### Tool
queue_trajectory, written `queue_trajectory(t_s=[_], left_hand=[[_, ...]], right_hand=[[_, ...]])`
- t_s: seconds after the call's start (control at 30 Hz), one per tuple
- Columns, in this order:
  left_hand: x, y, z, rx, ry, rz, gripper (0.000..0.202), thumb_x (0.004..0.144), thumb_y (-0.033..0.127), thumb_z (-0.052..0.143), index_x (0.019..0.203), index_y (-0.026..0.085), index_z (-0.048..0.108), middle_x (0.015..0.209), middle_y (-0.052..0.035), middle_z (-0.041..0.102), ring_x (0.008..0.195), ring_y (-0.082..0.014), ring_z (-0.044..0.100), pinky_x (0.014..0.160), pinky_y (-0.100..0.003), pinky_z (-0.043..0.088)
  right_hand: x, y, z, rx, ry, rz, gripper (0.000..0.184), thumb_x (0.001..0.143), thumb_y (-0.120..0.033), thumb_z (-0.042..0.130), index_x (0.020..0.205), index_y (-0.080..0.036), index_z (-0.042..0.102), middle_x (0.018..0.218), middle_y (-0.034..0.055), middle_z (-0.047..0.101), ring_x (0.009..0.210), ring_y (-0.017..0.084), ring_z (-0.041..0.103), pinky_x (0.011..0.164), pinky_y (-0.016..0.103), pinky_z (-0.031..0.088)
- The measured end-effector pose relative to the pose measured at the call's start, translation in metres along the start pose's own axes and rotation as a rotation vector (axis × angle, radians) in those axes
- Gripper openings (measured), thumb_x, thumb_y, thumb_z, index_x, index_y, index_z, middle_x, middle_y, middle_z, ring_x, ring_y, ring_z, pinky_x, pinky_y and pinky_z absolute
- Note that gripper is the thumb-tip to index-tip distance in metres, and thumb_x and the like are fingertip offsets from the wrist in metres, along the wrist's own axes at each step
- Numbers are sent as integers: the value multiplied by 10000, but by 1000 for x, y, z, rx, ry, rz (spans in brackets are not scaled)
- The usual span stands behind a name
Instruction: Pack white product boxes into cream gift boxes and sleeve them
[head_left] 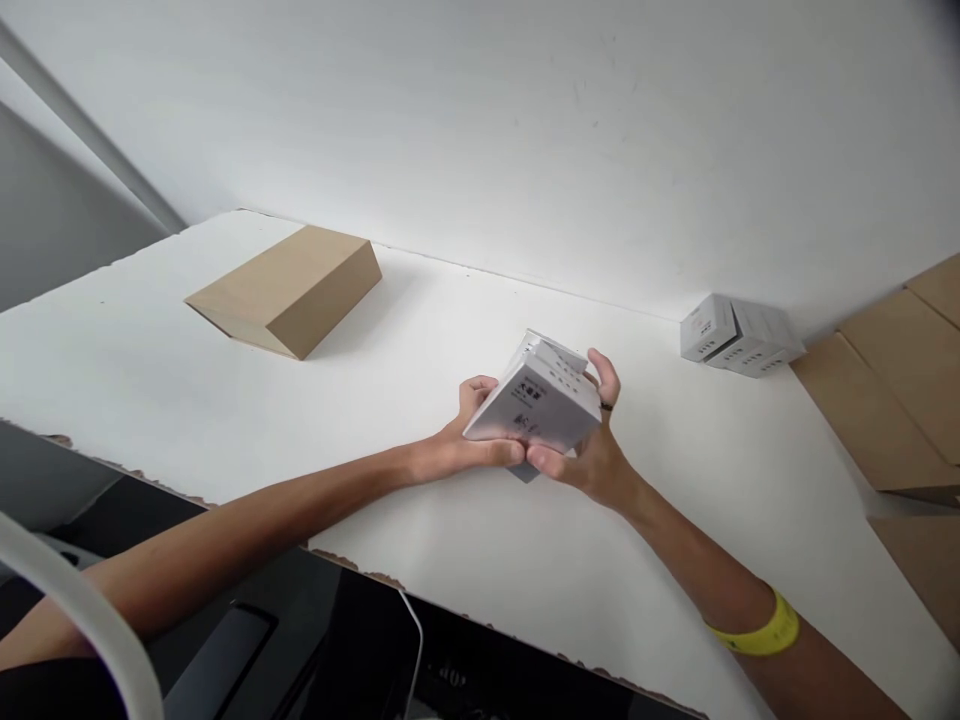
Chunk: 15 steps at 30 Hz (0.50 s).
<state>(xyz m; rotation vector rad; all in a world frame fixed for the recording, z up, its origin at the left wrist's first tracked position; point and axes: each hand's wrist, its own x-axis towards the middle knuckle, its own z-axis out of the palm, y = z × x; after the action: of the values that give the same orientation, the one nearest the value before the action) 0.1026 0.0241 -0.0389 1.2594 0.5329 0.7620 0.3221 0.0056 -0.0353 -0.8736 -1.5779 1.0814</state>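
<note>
Several small white printed boxes (pixel 536 405) are held together as a stack above the white table, tilted, with dark lettering on the front one. My left hand (pixel 480 430) grips the stack's left side, its thumb along the lower edge. My right hand (pixel 592 440) is closed around the right side, thumb at the bottom near the left thumb and a finger raised behind the boxes. The far faces of the stack and most of my fingers are hidden behind it.
A brown cardboard box (pixel 300 285) lies at the left back of the white table (pixel 420 540). By the wall stands a group of similar white boxes (pixel 739 335). Brown cardboard pieces (pixel 892 400) lie at the right edge. A white cable (pixel 416 640) hangs below the table's ragged front edge.
</note>
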Motion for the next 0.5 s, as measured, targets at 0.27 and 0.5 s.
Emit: queue_trajectory(t_s=[0.27, 0.5], left_hand=[[6, 17, -16, 486, -196, 145, 1464, 587, 347, 1007, 1612, 429, -35, 1663, -193, 220, 1563, -476, 244, 1213, -694, 337], [22, 16, 2, 511, -311, 270, 1383, 660, 320, 965, 1586, 402, -57, 1512, -204, 404, 1422, -434, 469, 1114, -638, 492]], right_hand=[[-25, -4, -35, -292, -423, 140, 1337, 790, -359, 854, 1610, -421, -201, 1579, 134, 363, 1475, 312, 422, 1088, 569, 532], [-19, -20, -32, -210, -407, 250, 1533, 661, -485, 960, 1601, -439, -250, 1738, 139, 56, 1609, 369, 193, 1174, 630, 445]])
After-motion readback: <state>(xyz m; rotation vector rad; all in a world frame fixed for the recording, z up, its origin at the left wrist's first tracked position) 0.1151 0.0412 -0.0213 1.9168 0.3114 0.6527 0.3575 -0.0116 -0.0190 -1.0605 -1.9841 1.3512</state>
